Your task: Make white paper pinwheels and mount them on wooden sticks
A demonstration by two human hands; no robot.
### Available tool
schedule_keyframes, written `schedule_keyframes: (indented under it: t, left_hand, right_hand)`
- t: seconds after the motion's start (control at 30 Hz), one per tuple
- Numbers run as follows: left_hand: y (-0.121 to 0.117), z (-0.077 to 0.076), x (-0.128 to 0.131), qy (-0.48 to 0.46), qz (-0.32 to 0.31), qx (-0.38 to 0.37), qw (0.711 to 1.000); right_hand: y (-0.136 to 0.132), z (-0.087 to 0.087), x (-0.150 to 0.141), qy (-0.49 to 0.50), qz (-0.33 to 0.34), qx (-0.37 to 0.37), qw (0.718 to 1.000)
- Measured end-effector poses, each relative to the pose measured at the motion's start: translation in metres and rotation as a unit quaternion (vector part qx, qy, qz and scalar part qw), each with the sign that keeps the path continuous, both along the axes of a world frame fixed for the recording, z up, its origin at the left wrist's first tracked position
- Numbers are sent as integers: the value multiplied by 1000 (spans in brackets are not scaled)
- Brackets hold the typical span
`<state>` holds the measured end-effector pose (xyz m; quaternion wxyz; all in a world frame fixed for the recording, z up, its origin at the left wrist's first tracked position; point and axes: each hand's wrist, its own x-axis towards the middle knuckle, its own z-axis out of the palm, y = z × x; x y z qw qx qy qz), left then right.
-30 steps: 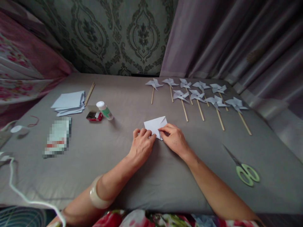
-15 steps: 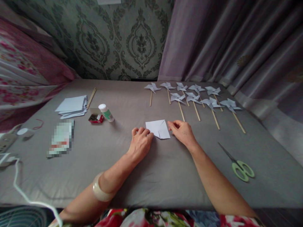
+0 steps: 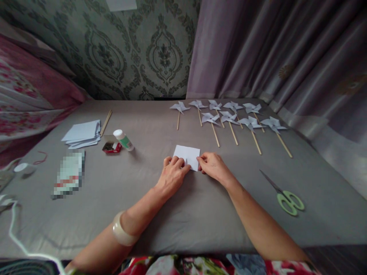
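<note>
A small white paper square (image 3: 187, 151) with a cut in it lies flat on the grey-covered table. The curled fingers of my left hand (image 3: 173, 173) press its lower left part down, hiding that corner. At the right edge of the paper, my right hand (image 3: 215, 166) has thumb and forefinger closed in a pinch on it. Beyond my hands, several finished paper pinwheels (image 3: 250, 123) on wooden sticks lie in two rows. Green-handled scissors (image 3: 289, 202) rest to the right of my right forearm, blades pointing away.
Left of the hands stand a white-capped glue stick (image 3: 124, 140) and a small red box (image 3: 111, 147) of dark bits. Farther left are stacked white papers (image 3: 82, 131), wooden sticks (image 3: 106, 123), a blurred packet (image 3: 69, 173), a white roll (image 3: 25, 169) and a white cable (image 3: 14, 233).
My right hand has moved left onto the paper's right edge and now pinches it. The paper has turned slightly, and my left hand covers more of it. The camera view has shifted a little.
</note>
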<state>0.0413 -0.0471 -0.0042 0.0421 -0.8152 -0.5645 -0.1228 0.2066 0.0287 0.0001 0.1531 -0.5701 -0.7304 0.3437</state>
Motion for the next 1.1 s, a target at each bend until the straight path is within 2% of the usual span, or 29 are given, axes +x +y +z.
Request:
schedule_keyframes:
  t: [0.13,0.3,0.47,0.7,0.83,1.1]
  left_hand:
    - [0,1,-7,-16,8,14,1000]
    - [2,1,-22,-65,37,28,997]
    - [8,-4,-32,-148,70,5,986]
    - [9,6,-30,-231,104,-68,965]
    - [10,9,-31,-271,102,-77,954]
    - [9,10,-31,-247,103,-86,960]
  right_hand:
    - [-4,6,-2,1,29,0,1000]
    - [-10,10,-3,-12,99,104,989]
    - [-17,8,-5,-27,166,185,968]
    - [-19,12,-3,-50,220,196,954]
    - [-19,14,-4,-51,223,208,951]
    - [-15,12,-1,-32,236,220,946]
